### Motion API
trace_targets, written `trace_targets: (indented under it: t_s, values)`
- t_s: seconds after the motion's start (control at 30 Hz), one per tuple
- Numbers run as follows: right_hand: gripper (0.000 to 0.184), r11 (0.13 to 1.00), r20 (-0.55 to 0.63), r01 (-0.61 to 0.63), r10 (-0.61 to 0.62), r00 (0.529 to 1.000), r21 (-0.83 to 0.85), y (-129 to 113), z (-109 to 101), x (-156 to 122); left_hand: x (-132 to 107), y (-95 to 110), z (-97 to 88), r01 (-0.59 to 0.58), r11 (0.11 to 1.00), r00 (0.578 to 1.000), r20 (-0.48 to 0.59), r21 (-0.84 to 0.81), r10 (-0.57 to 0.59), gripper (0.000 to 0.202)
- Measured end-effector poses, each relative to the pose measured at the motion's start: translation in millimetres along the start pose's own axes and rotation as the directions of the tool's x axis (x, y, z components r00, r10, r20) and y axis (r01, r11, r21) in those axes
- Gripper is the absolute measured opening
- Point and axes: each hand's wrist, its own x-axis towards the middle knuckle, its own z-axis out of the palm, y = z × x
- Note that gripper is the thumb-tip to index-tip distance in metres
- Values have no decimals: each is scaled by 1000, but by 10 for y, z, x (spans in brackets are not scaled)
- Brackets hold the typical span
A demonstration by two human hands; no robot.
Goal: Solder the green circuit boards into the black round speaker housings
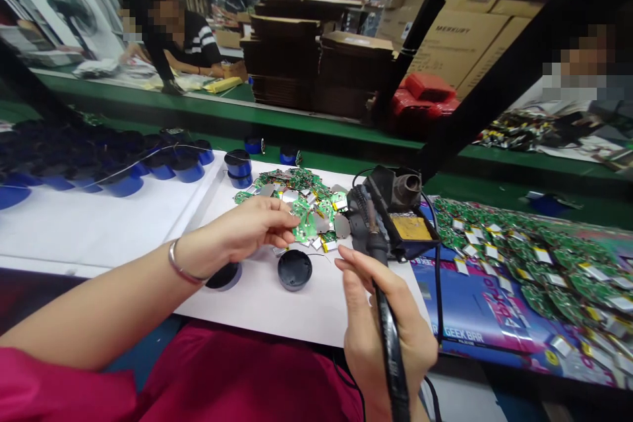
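Observation:
My left hand (257, 227) reaches over the white work surface with its fingertips pinched on the edge of a green circuit board (304, 227), in front of a pile of similar boards (291, 179) with small silver battery cells. My right hand (383, 323) grips a black soldering iron (390, 349) like a pen, its tip pointing away from me beside the soldering stand (393, 191). Between my hands lies a round black housing (295, 270), open side up, with a thin wire at its rim. A second round housing (225, 277) is partly hidden under my left wrist.
Many blue-and-black round housings (119, 175) crowd the left side; two more (238, 168) are stacked by the board pile. A yellow sponge (411, 227) sits in the stand. Boards with battery cells (534, 250) cover the right. A co-worker (192, 39) sits beyond the green ledge.

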Motion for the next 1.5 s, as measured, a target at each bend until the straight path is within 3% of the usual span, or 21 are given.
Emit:
trace_targets:
  t_s: [0.17, 0.3, 0.37, 0.43, 0.47, 0.53, 0.6, 0.63, 0.7, 0.77, 0.87, 0.97, 1.07, 1.17, 1.37, 1.5]
  values:
    - [36, 982, 25, 172, -171, 985, -81, 66, 144, -17, -177, -239, 101, 74, 981, 997, 49, -181, -66, 13]
    - [32, 979, 18, 185, -184, 983, -84, 94, 166, -21, -206, -370, 145, 48, 979, 991, 129, -196, -23, 24]
    - [28, 967, -6, 210, -212, 977, -142, 106, 140, -4, -216, -386, 141, -19, 995, 990, 137, -102, 33, 27]
    - [28, 933, -29, 244, -261, 965, -263, 130, 97, 21, -236, -374, 107, -181, 973, 982, 86, 145, 170, 29]
    - [29, 910, -40, 257, -285, 958, -326, 148, 72, 31, -248, -365, 80, -276, 906, 961, 69, 322, 268, 31]
    - [32, 872, -69, 265, -320, 945, -412, 191, 26, 42, -270, -357, 21, -405, 644, 893, 129, 649, 431, 43]
    - [34, 855, -84, 264, -334, 939, -446, 233, -10, 35, -278, -380, -16, -458, 383, 857, 285, 802, 430, 58]
    - [36, 850, -86, 262, -336, 938, -457, 249, -24, 25, -275, -406, -18, -478, 305, 852, 350, 824, 390, 61]
    - [39, 845, -83, 253, -328, 941, -471, 269, -43, 1, -255, -478, 18, -484, 226, 856, 402, 845, 325, 59]
    - [46, 854, -79, 243, -312, 947, -460, 277, -56, -21, -233, -553, 88, -406, 196, 882, 327, 893, 341, 57]
    - [53, 872, -67, 250, -305, 950, -420, 282, -63, -41, -235, -619, 185, -238, 226, 911, 136, 945, 389, 82]
    - [51, 873, -33, 286, -325, 945, -396, 291, -35, -64, -288, -629, 203, -241, 297, 923, 124, 924, 364, 99]
    - [47, 871, 15, 343, -361, 932, -351, 297, 36, -100, -331, -645, 162, -248, 362, 936, 125, 898, 330, 95]
    - [44, 879, 40, 371, -377, 925, -298, 298, 116, -142, -319, -691, 115, -199, 448, 942, 44, 872, 332, 92]
    - [42, 888, 74, 410, -403, 912, -208, 291, 189, -200, -277, -724, 95, -363, 612, 858, -3, 703, 514, 45]
    - [41, 902, 120, 412, -398, 910, -131, 290, 197, -271, -342, -699, 94, -333, 725, 888, -57, 603, 456, 39]
